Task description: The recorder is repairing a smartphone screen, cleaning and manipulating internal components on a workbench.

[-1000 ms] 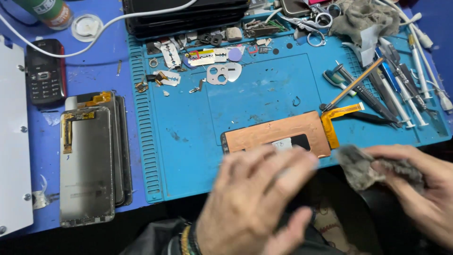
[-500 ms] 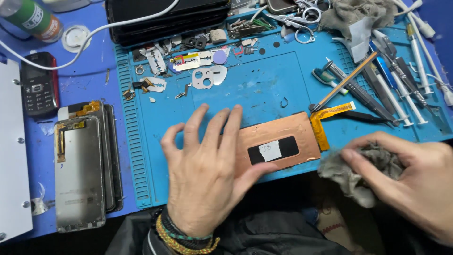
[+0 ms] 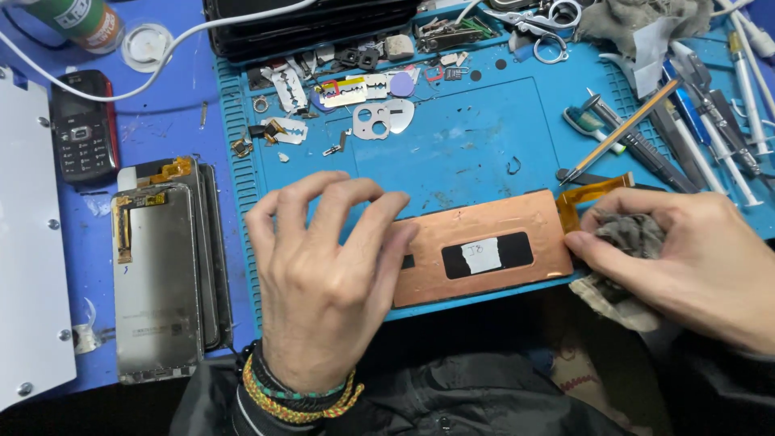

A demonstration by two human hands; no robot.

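Copper-backed phone screen panel [image 3: 484, 246] lies flat at the near edge of a blue repair mat [image 3: 452, 153], its long side running left to right, with a dark window and a small white label in the middle of its back. An orange flex cable [image 3: 589, 198] sticks out from its right end.

The left hand [image 3: 323, 274] rests palm down on the left end of the panel, fingers spread wide and pressing on it, gripping nothing. Braided bracelets [image 3: 299, 396] circle its wrist. The right hand [image 3: 686, 250] is curled around a crumpled grey cloth [image 3: 630, 242], which it holds against the right end of the panel, just beside the flex cable.

To the left of the mat, on the blue tabletop [image 3: 161, 105], a stack of bare phone screens [image 3: 161, 274] lies face down, and a small black keypad phone [image 3: 83, 137] sits behind them. Razor blades [image 3: 347, 87] and small metal parts [image 3: 379, 119] are scattered along the far side of the mat. To the right lie screwdrivers and tweezers [image 3: 686, 121] side by side, with scissors [image 3: 537, 20] farther back.
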